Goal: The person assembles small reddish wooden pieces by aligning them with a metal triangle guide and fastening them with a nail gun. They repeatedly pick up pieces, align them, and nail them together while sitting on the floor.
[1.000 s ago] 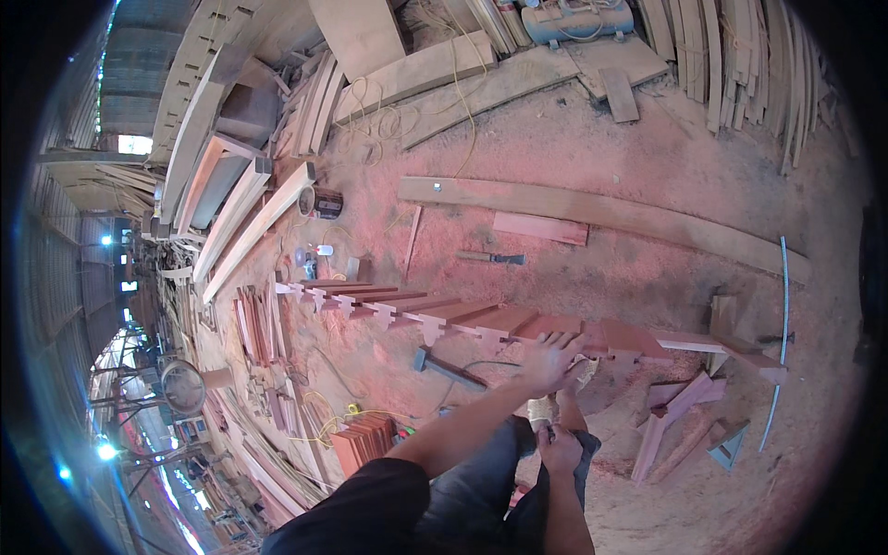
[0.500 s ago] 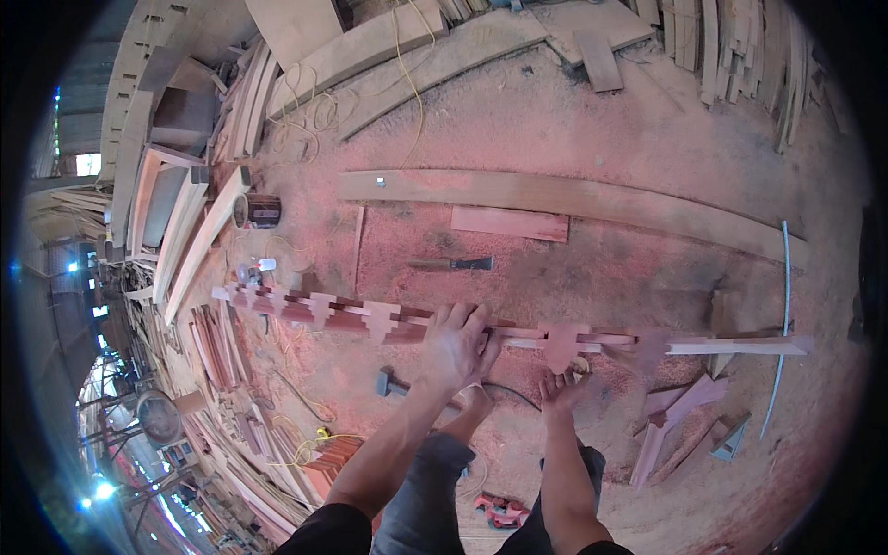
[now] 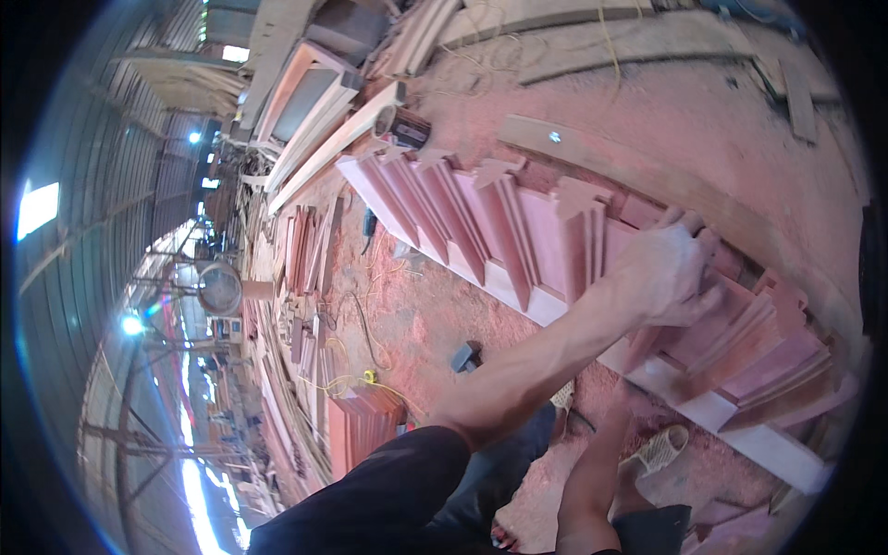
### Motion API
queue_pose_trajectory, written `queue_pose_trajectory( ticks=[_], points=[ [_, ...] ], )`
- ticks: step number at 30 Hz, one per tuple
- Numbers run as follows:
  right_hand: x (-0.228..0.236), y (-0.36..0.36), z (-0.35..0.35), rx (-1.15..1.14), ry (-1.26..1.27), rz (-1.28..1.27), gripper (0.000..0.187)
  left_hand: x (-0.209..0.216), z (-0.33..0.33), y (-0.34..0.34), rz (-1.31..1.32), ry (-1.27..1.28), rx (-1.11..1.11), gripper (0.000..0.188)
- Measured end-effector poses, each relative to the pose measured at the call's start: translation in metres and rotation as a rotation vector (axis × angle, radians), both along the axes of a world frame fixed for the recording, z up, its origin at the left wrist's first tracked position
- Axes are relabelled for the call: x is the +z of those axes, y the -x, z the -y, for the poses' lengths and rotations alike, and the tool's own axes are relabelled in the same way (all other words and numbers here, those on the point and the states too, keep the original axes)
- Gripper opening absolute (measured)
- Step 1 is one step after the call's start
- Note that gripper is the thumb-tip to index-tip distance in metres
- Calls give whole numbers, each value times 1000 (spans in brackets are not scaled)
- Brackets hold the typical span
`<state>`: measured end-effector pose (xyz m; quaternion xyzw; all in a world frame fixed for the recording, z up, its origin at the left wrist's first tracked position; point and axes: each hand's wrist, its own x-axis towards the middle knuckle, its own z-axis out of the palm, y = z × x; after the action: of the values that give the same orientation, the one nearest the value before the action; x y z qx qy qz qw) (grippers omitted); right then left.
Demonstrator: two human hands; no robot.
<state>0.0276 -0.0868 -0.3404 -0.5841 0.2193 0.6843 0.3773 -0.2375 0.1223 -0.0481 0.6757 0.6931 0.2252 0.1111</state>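
A long reddish wooden panel (image 3: 541, 222) with several stepped, moulded blocks stands on a slant, its ribbed face turned toward me. My left hand (image 3: 673, 268) is closed on the panel near its upper edge, between two of the blocks. Below the panel's pale lower rail (image 3: 527, 301), my right hand (image 3: 624, 412) reaches close to the wood. Its fingers are blurred and partly hidden, so their grip does not show. On the dusty floor in front of the panel lies a hammer (image 3: 466, 356) with a dark head, its handle mostly covered by my left forearm.
Behind the panel lies a long plank (image 3: 638, 171), with a round tin (image 3: 402, 128) near its left end. Stacked reddish wood pieces (image 3: 361, 430) and a yellow cord (image 3: 338, 379) are at lower left. My sandalled foot (image 3: 664, 449) is near the lower rail.
The panel has tipped from nearly edge-on, so its broad ribbed face now shows. My view has swung left. My left hand keeps its hold; my right hand has become blurred below the rail.
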Motion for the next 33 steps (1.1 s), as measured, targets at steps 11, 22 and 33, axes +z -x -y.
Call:
queue_pose_trajectory(
  ticks=[11, 22, 33],
  points=[
    [-42, -6, 59, 56, -248, 9, 91, -76, -65, 51, -11, 0, -67, 26],
    [-36, 19, 31, -111, -271, -70, 88, -185, -120, 64, 266, 398, 18, 34],
    [-45, 53, 71, -94, -109, -107, 86, -261, -132, 58, 76, 536, 6, 54]
  ],
)
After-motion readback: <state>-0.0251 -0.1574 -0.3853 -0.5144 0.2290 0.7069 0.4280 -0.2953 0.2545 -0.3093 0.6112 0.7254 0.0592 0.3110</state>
